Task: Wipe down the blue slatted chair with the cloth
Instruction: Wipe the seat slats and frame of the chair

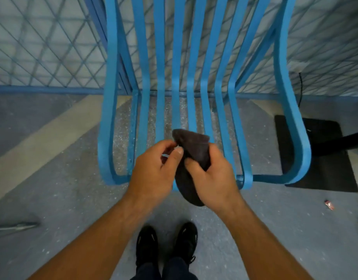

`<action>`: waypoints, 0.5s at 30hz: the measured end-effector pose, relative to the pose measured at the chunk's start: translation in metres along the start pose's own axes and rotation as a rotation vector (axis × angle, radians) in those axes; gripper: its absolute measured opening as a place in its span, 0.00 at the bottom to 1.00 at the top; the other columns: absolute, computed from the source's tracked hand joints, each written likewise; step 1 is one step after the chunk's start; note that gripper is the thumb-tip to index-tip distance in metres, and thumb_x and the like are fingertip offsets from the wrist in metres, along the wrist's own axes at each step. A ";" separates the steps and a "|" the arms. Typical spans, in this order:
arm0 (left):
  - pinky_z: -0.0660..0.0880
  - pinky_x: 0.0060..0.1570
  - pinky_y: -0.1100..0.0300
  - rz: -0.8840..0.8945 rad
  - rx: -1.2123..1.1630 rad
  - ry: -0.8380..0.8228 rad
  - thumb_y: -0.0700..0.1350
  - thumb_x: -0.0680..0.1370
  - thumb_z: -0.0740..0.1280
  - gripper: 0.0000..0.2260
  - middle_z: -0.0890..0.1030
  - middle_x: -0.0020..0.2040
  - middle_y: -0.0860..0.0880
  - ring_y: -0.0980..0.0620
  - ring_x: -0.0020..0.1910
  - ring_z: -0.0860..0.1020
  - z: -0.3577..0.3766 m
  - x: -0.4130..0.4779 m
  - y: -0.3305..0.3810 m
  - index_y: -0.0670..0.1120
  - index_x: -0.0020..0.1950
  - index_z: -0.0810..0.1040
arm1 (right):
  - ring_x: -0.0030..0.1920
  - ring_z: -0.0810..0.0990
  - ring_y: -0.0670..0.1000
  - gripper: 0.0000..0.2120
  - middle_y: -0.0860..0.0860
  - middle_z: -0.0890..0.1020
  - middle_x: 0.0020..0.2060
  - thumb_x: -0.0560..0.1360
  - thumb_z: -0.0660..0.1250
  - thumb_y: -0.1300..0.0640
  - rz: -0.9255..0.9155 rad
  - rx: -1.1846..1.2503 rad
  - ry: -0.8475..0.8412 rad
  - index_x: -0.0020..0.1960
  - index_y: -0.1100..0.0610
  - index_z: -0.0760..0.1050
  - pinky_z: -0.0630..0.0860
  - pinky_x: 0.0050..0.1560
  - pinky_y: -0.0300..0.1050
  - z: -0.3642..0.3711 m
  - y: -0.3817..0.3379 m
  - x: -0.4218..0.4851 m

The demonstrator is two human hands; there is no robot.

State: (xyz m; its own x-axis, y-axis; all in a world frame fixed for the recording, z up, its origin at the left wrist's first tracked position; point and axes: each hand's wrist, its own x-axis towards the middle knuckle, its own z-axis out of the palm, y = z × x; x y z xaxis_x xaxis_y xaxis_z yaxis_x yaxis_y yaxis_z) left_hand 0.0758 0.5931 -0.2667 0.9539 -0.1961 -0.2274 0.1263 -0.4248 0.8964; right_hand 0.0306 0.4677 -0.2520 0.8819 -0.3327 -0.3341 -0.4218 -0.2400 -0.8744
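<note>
The blue slatted chair (160, 81) stands straight in front of me, its curved metal slats running from the backrest down to the seat's front edge. A dark grey cloth (194, 146) is bunched between both hands above the front of the seat. My right hand (212, 174) grips the cloth's middle, with its lower end hanging below the palm. My left hand (155, 168) pinches the cloth's upper left edge between thumb and fingers. The cloth is not pressed on any slat.
A blue lattice fence (42, 57) runs behind the chair. A black mat (331, 164) with a dark pole base lies to the right, next to a small wrapper (329, 205) on the grey floor. My black shoes (166, 243) stand below the hands.
</note>
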 end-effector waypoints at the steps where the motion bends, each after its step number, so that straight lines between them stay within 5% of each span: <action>1: 0.74 0.40 0.73 -0.030 -0.013 -0.001 0.50 0.80 0.65 0.08 0.83 0.45 0.57 0.64 0.43 0.80 -0.003 0.000 -0.006 0.52 0.56 0.80 | 0.44 0.82 0.39 0.09 0.46 0.83 0.42 0.76 0.68 0.57 0.035 0.094 -0.088 0.54 0.46 0.76 0.79 0.47 0.36 0.008 0.002 -0.001; 3: 0.75 0.41 0.69 -0.087 -0.041 -0.007 0.49 0.80 0.64 0.08 0.83 0.45 0.57 0.63 0.43 0.80 -0.008 -0.001 -0.015 0.52 0.56 0.80 | 0.51 0.83 0.47 0.11 0.49 0.84 0.48 0.77 0.64 0.56 0.089 0.253 -0.202 0.58 0.48 0.78 0.80 0.56 0.48 0.018 0.008 -0.002; 5: 0.77 0.42 0.66 -0.148 -0.077 0.011 0.50 0.81 0.63 0.08 0.83 0.45 0.57 0.63 0.43 0.81 -0.009 -0.004 -0.020 0.53 0.56 0.80 | 0.53 0.82 0.48 0.15 0.48 0.84 0.50 0.74 0.61 0.53 0.132 0.356 -0.267 0.58 0.46 0.79 0.78 0.58 0.47 0.023 0.013 -0.002; 9: 0.79 0.45 0.64 -0.198 -0.065 0.048 0.52 0.80 0.64 0.10 0.83 0.47 0.57 0.63 0.44 0.81 -0.006 -0.006 -0.027 0.54 0.59 0.79 | 0.56 0.82 0.53 0.16 0.51 0.84 0.52 0.76 0.63 0.58 0.178 0.335 -0.347 0.60 0.43 0.77 0.76 0.61 0.60 0.022 0.022 0.008; 12: 0.77 0.44 0.70 -0.127 0.035 0.101 0.50 0.79 0.66 0.11 0.82 0.49 0.58 0.63 0.45 0.80 -0.008 -0.007 -0.040 0.51 0.61 0.78 | 0.57 0.81 0.58 0.26 0.56 0.84 0.54 0.78 0.61 0.69 0.236 0.362 -0.472 0.70 0.46 0.69 0.77 0.60 0.61 0.021 0.025 0.018; 15: 0.74 0.43 0.75 -0.080 0.127 0.122 0.51 0.78 0.65 0.11 0.80 0.48 0.60 0.65 0.47 0.79 -0.018 -0.019 -0.060 0.51 0.59 0.79 | 0.53 0.83 0.56 0.23 0.55 0.85 0.50 0.76 0.64 0.69 0.222 0.304 -0.508 0.62 0.44 0.75 0.80 0.56 0.58 0.031 0.031 0.026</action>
State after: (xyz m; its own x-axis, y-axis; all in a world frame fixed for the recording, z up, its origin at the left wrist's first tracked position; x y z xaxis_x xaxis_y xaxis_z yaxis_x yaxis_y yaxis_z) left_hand 0.0549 0.6383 -0.3089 0.9691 -0.0525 -0.2410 0.1745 -0.5445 0.8204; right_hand 0.0469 0.4802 -0.2984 0.8016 0.1473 -0.5794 -0.5935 0.0795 -0.8009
